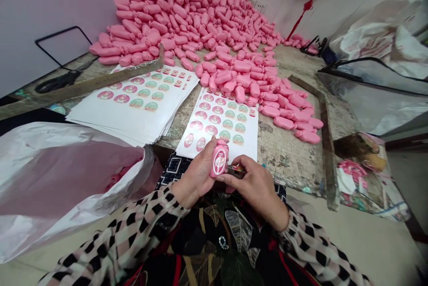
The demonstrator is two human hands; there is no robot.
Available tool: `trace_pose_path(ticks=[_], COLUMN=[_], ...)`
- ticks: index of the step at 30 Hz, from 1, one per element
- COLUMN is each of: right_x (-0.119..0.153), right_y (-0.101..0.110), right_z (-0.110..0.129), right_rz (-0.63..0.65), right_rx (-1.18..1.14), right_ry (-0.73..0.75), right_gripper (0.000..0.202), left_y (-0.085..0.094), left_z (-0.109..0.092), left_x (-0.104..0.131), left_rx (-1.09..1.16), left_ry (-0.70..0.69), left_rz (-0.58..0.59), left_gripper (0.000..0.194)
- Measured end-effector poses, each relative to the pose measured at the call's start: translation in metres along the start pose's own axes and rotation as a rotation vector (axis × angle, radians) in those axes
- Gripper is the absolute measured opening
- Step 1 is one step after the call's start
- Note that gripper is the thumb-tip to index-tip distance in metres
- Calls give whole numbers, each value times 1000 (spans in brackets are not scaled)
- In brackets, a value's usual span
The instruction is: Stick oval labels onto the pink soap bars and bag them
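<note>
My left hand [197, 170] is wrapped round a small pink plastic bottle [214, 172], held tilted over my lap near the table edge. An oval pink-and-white label [220, 161] is on the bottle's front. My right hand [256, 181] meets the bottle from the right, its thumb pressed on the lower edge and its other fingers curled, partly hidden. A small dark, multicoloured patch shows between that thumb and forefinger; I cannot make out what it is. Just beyond the hands lies a sheet of oval stickers [247, 145], pink and green, with some bottles resting on its far edge.
A big heap of pink bottles [187, 5] covers the back of the worn table [284, 161]. More sticker sheets [117, 121], a wooden strip [110, 78] and black scissors [60, 80] lie left. A white plastic bag [76, 138] is at the near left. Another wooden strip [326, 130] edges the right.
</note>
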State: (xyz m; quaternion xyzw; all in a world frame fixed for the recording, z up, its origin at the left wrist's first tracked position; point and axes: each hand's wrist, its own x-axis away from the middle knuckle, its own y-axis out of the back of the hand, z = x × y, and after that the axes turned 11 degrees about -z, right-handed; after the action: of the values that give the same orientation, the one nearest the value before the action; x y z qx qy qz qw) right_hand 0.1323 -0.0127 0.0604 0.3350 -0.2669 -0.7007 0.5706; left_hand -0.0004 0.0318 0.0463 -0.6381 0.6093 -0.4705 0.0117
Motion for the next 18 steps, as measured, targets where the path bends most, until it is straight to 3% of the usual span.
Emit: trace_pose_path(ticks=[6,12,18], right_x=[-5,-16,-16], right_y=[-15,-24,-22], right_z=[0,2,7], right_rz=[-93,23,83], right_rx=[-417,-744,-810], right_ry=[-199,-337,-464], right_gripper=[30,30,38], left_y=[-4,0,-1], left_z=[7,7,7], left_x=[3,1,4], left_rx=[52,-14,-148], left_ry=[7,115,108], left_rz=[25,47,88], left_gripper=[34,33,43])
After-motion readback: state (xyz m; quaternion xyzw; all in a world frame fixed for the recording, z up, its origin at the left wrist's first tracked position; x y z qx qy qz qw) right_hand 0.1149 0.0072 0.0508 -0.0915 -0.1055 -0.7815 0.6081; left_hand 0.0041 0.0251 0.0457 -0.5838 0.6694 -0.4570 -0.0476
